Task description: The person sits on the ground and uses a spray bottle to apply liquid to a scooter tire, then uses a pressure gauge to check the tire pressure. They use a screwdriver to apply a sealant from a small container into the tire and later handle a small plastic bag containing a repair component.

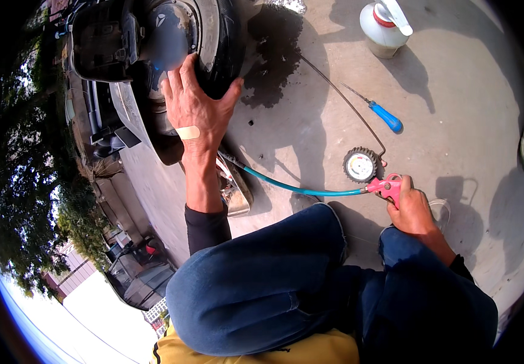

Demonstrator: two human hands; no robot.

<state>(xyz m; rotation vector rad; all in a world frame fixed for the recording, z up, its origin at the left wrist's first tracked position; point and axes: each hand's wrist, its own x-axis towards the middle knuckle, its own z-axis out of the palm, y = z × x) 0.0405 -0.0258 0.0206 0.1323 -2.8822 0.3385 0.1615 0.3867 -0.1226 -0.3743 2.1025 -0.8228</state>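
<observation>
My left hand (198,109), with a plaster on its back near the wrist, reaches to a vehicle wheel with a black tyre (228,42). Its thumb stands well apart from the fingers, and the fingertips lie at the lower edge of the round hub cover (168,39); whether they press on it I cannot tell. My right hand (413,209) is closed around the handle of a pink-red tyre inflator gun (388,188). A round dial gauge (360,165) in a black ribbed ring joins the gun. From the gun a teal hose (304,190) curves left, its far end passing behind my left wrist.
On the concrete lie a blue-handled screwdriver (387,117) and a long thin metal rod (347,100). A white spray bottle (385,30) stands at the far right. Dark wet patches (274,54) spread beside the tyre. An open tray (238,191) sits below the wheel, near my left forearm.
</observation>
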